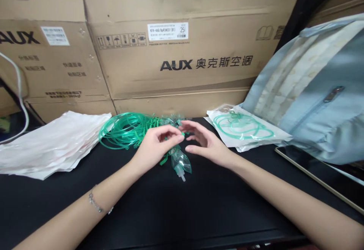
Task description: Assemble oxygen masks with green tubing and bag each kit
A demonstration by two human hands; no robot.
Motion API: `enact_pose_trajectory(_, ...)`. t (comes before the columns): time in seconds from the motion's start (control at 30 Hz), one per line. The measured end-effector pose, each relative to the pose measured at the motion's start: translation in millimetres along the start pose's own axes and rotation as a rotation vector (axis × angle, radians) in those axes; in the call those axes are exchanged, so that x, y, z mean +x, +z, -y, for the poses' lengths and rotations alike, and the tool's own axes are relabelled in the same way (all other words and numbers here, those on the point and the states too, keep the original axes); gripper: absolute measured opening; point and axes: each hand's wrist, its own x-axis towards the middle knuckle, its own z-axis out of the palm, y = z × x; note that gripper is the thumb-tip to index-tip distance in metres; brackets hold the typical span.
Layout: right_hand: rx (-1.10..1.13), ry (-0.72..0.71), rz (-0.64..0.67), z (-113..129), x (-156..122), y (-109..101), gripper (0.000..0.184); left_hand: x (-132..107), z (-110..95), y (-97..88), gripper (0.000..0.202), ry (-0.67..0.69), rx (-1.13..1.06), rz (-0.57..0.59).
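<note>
My left hand (160, 142) is closed in a pinch, and a bit of a small green piece shows at its fingertips; its kind is not clear. My right hand (209, 144) faces it with fingers curved and thumb apart, holding nothing that I can see. Just below the hands lies a clear oxygen mask (183, 162) with a whitish connector (180, 172) pointing toward me. Behind my left hand is a coil of green tubing (121, 128), with green straps (153, 122) beside it. More clear plastic parts behind the fingers are partly hidden.
White packets (54, 144) are stacked at left. Bagged green tubing (241, 127) lies at right, near a light blue backpack (321, 87) and a tablet-like device (321, 174). Large cardboard boxes (182, 83) form a wall behind the black table (176, 216). A white cable (24, 110) hangs far left.
</note>
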Motion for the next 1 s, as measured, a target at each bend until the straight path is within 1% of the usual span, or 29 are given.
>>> enact_pose_trajectory(0.03, 0.025, 0.016, 0.038, 0, -1, 3, 0.051, -2, 2, 1.3, 0.015, -0.053, -0.020, 0.032)
enact_pose_trajectory(0.07, 0.032, 0.045, 0.067, 1, -2, 5, 0.046, -3, 3, 2.7, 0.016, -0.092, -0.028, 0.060)
enact_pose_trajectory(0.13, -0.044, 0.088, 0.091, 3, -4, 8, 0.029, -5, 3, 4.6, 0.018, -0.119, -0.027, 0.084)
enact_pose_trajectory(0.2, -0.191, 0.056, 0.088, 4, -6, 8, 0.015, -7, 0, 4.6, 0.017, -0.097, -0.041, 0.090)
enact_pose_trajectory(0.27, -0.224, -0.014, 0.076, 5, -7, 9, 0.011, -6, -3, 3.0, 0.015, -0.065, -0.085, 0.108)
enact_pose_trajectory(0.33, -0.099, -0.039, 0.092, 3, -7, 11, 0.021, -5, -5, 1.2, 0.014, -0.045, -0.131, 0.114)
enact_pose_trajectory(0.43, 0.103, 0.001, 0.080, -2, -6, 17, 0.040, -3, -4, -0.3, 0.013, -0.060, -0.183, 0.129)
enact_pose_trajectory(0.5, 0.119, 0.014, 0.051, -4, -4, 19, 0.046, -1, -3, 0.0, 0.011, -0.071, -0.213, 0.159)
enact_pose_trajectory(0.53, 0.083, 0.016, 0.043, -4, -3, 19, 0.043, -1, -2, 0.2, 0.011, -0.074, -0.227, 0.176)
enact_pose_trajectory(0.6, -0.074, 0.007, 0.023, -1, -2, 17, 0.025, -1, -2, -0.5, 0.009, -0.083, -0.251, 0.208)
enact_pose_trajectory(0.63, -0.202, -0.015, -0.016, 1, -1, 14, 0.017, -1, -3, -1.9, 0.009, -0.088, -0.265, 0.221)
enact_pose_trajectory(0.7, -0.530, -0.115, -0.153, 5, -2, 5, 0.014, -1, -4, -7.4, 0.011, -0.084, -0.320, 0.253)
enact_pose_trajectory(0.77, -0.846, -0.258, -0.314, 9, -1, -9, 0.015, -1, -5, -16.1, 0.013, -0.054, -0.427, 0.266)
enact_pose_trajectory(0.8, -0.956, -0.311, -0.379, 9, -1, -18, 0.017, 0, -6, -21.1, 0.014, -0.037, -0.487, 0.252)
enact_pose_trajectory(0.83, -1.030, -0.332, -0.421, 10, 0, -27, 0.020, 1, -5, -26.1, 0.014, -0.022, -0.546, 0.223)
enact_pose_trajectory(0.87, -1.087, -0.316, -0.428, 9, 2, -36, 0.021, 2, -5, -30.9, 0.015, -0.015, -0.601, 0.182)
enact_pose_trajectory(0.9, -1.144, -0.265, -0.424, 8, 3, -45, 0.023, 3, -4, -35.3, 0.015, -0.013, -0.651, 0.134)
enact_pose_trajectory(0.93, -1.204, -0.184, -0.401, 7, 4, -53, 0.023, 5, -3, -39.1, 0.015, -0.017, -0.694, 0.088)
enact_pose_trajectory(1.0, -1.296, 0.001, -0.298, 4, 7, -65, 0.022, 8, 0, -45.0, 0.013, -0.035, -0.765, 0.015)
